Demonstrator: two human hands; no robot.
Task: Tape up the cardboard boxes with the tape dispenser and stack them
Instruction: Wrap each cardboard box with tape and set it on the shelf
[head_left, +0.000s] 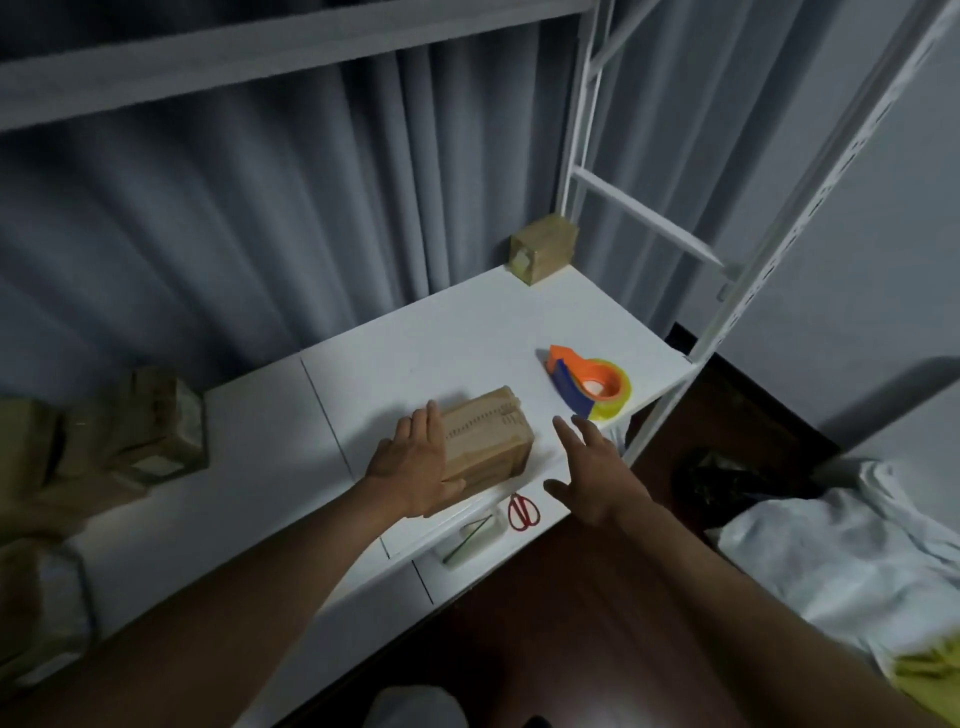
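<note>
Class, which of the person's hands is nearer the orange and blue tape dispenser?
Right. The right hand hovers open just short of the orange and blue tape dispenser; the left hand rests on the brown cardboard box, farther away.

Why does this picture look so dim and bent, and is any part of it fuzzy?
Head view: the room is dim, and the white table is the brightest surface; the cardboard box under the left hand casts a soft shadow leftward. The wide-angle lens bows the shelf frame. The box pile at left is smeared, while the tape dispenser stays fairly crisp.
</note>
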